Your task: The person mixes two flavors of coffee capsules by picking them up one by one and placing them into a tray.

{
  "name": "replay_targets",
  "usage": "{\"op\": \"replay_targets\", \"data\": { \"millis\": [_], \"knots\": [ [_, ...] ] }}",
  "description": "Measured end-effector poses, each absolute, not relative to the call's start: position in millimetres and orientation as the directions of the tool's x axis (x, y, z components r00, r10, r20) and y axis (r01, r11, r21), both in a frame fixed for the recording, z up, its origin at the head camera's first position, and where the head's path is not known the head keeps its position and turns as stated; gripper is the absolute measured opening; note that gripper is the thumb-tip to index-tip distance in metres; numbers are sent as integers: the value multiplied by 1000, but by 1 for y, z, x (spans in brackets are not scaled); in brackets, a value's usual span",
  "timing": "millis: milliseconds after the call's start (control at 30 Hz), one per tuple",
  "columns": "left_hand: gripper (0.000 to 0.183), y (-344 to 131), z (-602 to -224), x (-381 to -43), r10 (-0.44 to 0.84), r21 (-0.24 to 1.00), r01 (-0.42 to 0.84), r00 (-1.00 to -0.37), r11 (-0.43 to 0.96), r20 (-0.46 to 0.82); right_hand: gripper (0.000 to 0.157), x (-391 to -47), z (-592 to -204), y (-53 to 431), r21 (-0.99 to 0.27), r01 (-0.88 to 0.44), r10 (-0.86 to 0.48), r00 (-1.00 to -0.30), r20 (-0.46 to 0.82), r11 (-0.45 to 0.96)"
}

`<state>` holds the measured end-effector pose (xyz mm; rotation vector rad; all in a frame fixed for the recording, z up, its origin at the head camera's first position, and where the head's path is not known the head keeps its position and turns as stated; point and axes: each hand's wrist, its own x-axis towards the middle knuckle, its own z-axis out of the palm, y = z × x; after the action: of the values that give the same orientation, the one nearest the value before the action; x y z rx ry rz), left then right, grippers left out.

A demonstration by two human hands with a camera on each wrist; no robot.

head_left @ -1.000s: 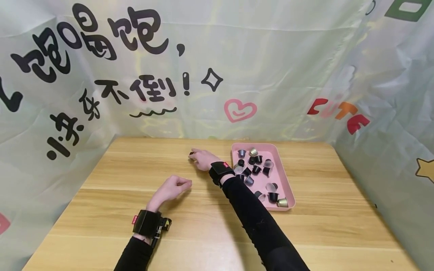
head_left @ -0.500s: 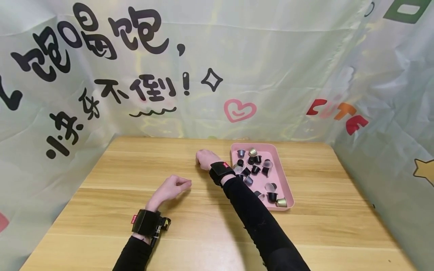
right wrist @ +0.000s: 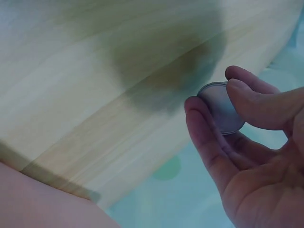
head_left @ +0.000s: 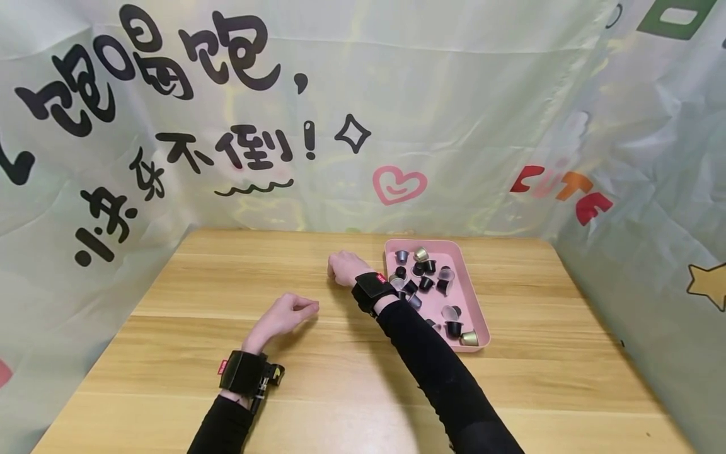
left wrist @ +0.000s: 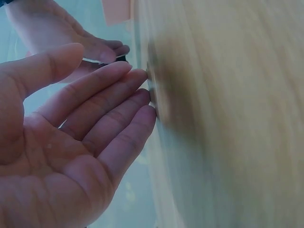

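Observation:
My right hand point(head_left: 345, 268) is over the far middle of the wooden table, left of the pink tray point(head_left: 473, 296). Its thumb and fingers pinch a coffee capsule point(right wrist: 222, 107), whose round silvery lid faces the right wrist camera. The capsule's body is mostly hidden by the fingers; in the left wrist view a dark bit of it point(left wrist: 121, 59) shows. My left hand point(head_left: 283, 314) holds nothing and stays nearer the front. Its fingers are nearly straight with the fingertips right at the tabletop, palm showing in the left wrist view.
In the tray lie several loose coffee capsules, black ones point(head_left: 453, 329), grey-blue ones point(head_left: 401, 256) and gold ones point(head_left: 469, 338). The right forearm point(head_left: 437, 359) passes over the tray's near left corner. A printed cloth point(head_left: 465, 126) hangs behind the table point(head_left: 539, 378) and along its sides.
My right hand has moved slightly to the right and its fingers have turned under, so the dark capsule in them is now hidden from the head view. The left hand has stayed put.

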<state>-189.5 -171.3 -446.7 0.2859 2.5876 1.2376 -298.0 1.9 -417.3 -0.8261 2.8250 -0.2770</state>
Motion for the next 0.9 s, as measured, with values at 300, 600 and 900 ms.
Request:
{"op": "replay_targets", "data": {
  "millis": [300, 600, 900],
  "knots": [
    [37, -171, -447, -190, 279, 784, 64, -950, 617, -142, 33, -284, -400, 10, -298, -481, -541, -825, -165, 825],
    [37, -172, -448, -190, 297, 791, 82, -946, 607, -130, 34, -264, -385, 39, -387, -544, -600, -799, -32, 745],
    [39, -172, -448, -188, 295, 790, 75, -946, 609, -138, 30, -229, -377, 101, -414, -580, -582, -802, 135, 702]
  ]
}}
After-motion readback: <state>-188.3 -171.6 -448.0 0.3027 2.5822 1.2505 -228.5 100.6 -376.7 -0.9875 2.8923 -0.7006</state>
